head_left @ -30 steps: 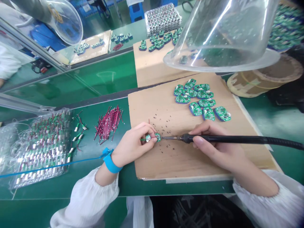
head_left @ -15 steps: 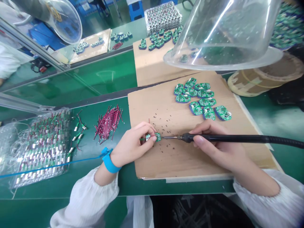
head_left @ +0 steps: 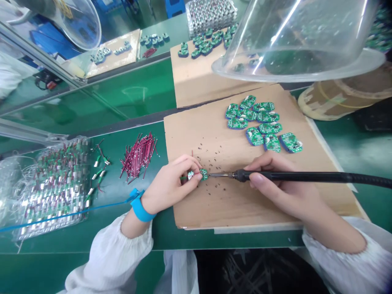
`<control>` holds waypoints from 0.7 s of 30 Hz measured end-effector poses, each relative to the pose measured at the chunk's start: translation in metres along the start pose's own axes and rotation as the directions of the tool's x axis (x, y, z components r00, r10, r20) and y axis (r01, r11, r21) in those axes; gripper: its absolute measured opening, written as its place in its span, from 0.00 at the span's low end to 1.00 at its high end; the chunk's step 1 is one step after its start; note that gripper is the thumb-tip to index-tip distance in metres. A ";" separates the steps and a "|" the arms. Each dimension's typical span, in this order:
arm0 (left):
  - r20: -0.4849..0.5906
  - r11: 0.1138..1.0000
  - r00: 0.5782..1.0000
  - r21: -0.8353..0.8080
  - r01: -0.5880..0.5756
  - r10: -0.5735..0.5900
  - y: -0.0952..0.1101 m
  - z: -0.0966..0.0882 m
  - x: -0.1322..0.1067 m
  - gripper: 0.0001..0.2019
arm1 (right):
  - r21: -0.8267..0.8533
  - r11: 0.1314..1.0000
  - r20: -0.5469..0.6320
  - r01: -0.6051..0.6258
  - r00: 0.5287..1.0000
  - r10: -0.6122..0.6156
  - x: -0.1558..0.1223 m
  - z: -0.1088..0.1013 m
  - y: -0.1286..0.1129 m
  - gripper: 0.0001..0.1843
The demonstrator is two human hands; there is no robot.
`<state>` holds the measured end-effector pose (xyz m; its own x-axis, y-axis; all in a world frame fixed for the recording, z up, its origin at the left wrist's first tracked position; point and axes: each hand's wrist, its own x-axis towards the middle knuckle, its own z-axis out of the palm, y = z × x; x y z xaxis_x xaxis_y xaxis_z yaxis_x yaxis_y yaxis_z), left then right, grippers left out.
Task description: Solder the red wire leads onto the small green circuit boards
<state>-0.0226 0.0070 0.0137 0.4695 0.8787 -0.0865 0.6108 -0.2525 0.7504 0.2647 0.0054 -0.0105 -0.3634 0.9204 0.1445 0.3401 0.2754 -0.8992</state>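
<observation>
My left hand (head_left: 176, 179), with a blue band around its wrist, pinches a small green circuit board (head_left: 204, 174) low over the cardboard sheet (head_left: 196, 212). A short red wire (head_left: 192, 153) sticks up behind its fingers. From the right, my right hand (head_left: 280, 188) grips a soldering iron (head_left: 275, 176) by its black handle. The metal tip points left and sits at the board's right edge; whether it touches cannot be made out. My left fingers hide part of the board.
Several green boards (head_left: 263, 116) lie toward the cardboard's back right. Cut red wires (head_left: 138, 157) are heaped on the green table, left of the cardboard. Farther left is a plastic tray (head_left: 55, 188) of small metal parts. A clear plastic hood (head_left: 294, 41) hangs over the back right.
The camera view has shifted slightly. Both hands, the board and the soldering iron keep nearly the same places relative to each other.
</observation>
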 end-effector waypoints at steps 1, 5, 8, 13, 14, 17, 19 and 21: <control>-0.001 1.000 1.000 -0.001 0.001 -0.001 0.000 0.000 0.000 0.04 | -0.002 1.000 0.000 0.000 1.000 0.000 0.000 0.000 0.000 0.03; -0.004 1.000 1.000 0.003 -0.001 0.001 -0.001 0.001 -0.001 0.04 | -0.003 1.000 0.004 -0.002 1.000 0.002 -0.001 0.000 0.001 0.03; -0.005 1.000 1.000 0.012 0.006 -0.006 -0.001 0.001 0.000 0.04 | -0.002 1.000 0.004 -0.005 1.000 0.005 -0.001 0.000 0.001 0.03; -0.008 1.000 1.000 0.016 0.018 -0.018 -0.001 0.001 0.000 0.04 | -0.004 1.000 -0.003 -0.002 1.000 0.002 -0.001 0.000 0.000 0.04; -0.009 1.000 1.000 0.019 0.018 -0.018 0.000 0.001 0.000 0.04 | -0.006 1.000 -0.005 0.001 1.000 -0.001 0.000 0.000 0.000 0.03; -0.010 1.000 1.000 0.028 0.013 -0.012 0.000 0.001 0.000 0.04 | -0.012 1.000 -0.010 0.008 1.000 -0.008 0.000 0.000 0.000 0.03; -0.011 0.999 1.000 0.032 0.010 -0.009 0.000 0.001 0.000 0.04 | -0.013 1.000 -0.011 0.005 1.000 -0.005 0.000 0.000 0.000 0.03; -0.011 0.999 1.000 0.031 0.008 -0.008 0.000 0.001 0.000 0.04 | -0.013 1.000 -0.009 -0.001 1.000 0.001 0.001 0.001 0.000 0.03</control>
<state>-0.0221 0.0067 0.0132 0.4579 0.8849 -0.0855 0.6338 -0.2575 0.7293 0.2639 0.0056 -0.0103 -0.3553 0.9231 0.1471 0.3519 0.2779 -0.8938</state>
